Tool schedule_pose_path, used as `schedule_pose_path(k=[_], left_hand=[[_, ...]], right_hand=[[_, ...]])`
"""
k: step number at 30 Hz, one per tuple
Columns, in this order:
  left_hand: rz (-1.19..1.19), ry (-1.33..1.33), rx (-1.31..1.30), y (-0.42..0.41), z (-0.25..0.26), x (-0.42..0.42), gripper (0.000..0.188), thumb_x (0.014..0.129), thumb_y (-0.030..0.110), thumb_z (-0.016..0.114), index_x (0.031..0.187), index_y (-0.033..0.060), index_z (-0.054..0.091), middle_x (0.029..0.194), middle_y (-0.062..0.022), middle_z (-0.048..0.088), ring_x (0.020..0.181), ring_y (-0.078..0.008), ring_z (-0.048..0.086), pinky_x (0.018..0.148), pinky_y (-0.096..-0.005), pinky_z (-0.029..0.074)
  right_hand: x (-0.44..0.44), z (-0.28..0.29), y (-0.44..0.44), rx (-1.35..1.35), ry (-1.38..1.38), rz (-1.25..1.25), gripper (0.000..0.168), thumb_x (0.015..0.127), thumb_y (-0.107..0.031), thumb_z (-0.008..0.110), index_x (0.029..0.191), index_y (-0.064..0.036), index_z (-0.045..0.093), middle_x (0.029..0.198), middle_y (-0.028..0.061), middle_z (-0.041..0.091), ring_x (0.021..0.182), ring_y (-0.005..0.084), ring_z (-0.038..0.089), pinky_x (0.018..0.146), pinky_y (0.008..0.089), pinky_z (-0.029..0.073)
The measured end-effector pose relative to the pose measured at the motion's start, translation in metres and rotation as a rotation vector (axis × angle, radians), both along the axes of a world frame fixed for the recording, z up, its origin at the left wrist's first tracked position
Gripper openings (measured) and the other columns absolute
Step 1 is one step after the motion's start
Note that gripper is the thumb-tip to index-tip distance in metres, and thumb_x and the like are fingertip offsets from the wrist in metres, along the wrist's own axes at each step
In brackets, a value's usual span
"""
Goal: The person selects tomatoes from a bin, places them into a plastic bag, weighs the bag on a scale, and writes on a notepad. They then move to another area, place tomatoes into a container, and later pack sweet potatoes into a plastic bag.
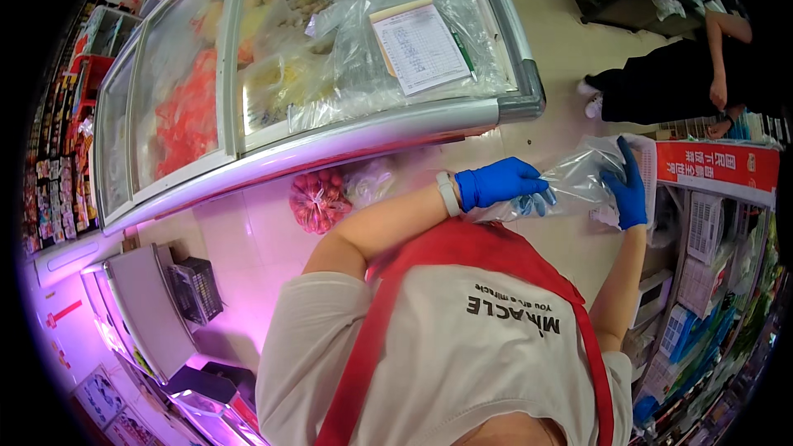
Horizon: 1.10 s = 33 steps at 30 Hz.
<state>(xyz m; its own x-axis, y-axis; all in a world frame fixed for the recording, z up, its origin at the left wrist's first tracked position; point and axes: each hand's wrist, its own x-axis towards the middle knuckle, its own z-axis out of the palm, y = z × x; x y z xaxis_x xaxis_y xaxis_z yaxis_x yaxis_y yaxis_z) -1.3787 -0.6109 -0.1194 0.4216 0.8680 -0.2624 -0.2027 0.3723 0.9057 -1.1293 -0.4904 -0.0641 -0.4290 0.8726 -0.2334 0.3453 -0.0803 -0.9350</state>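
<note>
My left hand (503, 184), in a blue glove with a pale band on the wrist, grips a clear plastic bag (579, 176). Some of its fingers show through the film. My right hand (627, 184), also blue-gloved, is at the bag's other end with thumb and fingers spread. It touches the film, but whether it pinches it cannot be told. No contents can be made out in the bag. Behind my right hand is a white plastic basket (649, 164).
A glass-topped chest freezer (372, 127) bears a written pad (421, 49) and a green pen (464, 57). A red net bag of round produce (319, 198) lies on the floor. Shelving (684, 241) lines the right. A person in dark clothes (657, 83) is beyond.
</note>
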Motion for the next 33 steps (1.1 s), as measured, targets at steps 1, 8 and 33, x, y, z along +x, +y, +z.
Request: schedule_pose_path(k=[1, 8, 33], left_hand=[[0.009, -0.093, 0.002, 0.0, -0.002, 0.001, 0.02, 0.085, 0.019, 0.056, 0.085, 0.0003, 0.065, 0.078, -0.0076, 0.065, 0.069, -0.0112, 0.059, 0.064, -0.0234, 0.046], [0.215, -0.251, -0.342, 0.009, -0.016, 0.014, 0.021, 0.081, 0.015, 0.061, 0.09, -0.0043, 0.062, 0.085, -0.0091, 0.064, 0.072, -0.0135, 0.06, 0.067, -0.024, 0.047], [-0.469, -0.029, -0.161, 0.224, -0.024, 0.173, 0.023, 0.084, 0.017, 0.056, 0.098, -0.0004, 0.059, 0.088, -0.0048, 0.06, 0.081, -0.0125, 0.056, 0.075, -0.0249, 0.044]], right_hand=[[0.004, -0.01, -0.001, 0.27, -0.157, -0.056, 0.067, 0.076, 0.001, 0.059, 0.135, -0.007, 0.03, 0.129, 0.01, 0.041, 0.102, 0.0161, 0.052, 0.085, 0.0249, 0.043], [0.01, -0.051, -0.069, 0.286, 0.021, -0.574, 0.033, 0.085, -0.012, 0.054, 0.115, -0.001, 0.05, 0.11, 0.0125, 0.056, 0.092, 0.0189, 0.057, 0.079, 0.0281, 0.046], [0.107, -0.095, 0.038, -0.537, 0.726, -0.628, 0.018, 0.08, -0.021, 0.063, 0.086, -0.007, 0.053, 0.08, 0.0038, 0.054, 0.07, 0.0119, 0.054, 0.059, 0.0248, 0.045]])
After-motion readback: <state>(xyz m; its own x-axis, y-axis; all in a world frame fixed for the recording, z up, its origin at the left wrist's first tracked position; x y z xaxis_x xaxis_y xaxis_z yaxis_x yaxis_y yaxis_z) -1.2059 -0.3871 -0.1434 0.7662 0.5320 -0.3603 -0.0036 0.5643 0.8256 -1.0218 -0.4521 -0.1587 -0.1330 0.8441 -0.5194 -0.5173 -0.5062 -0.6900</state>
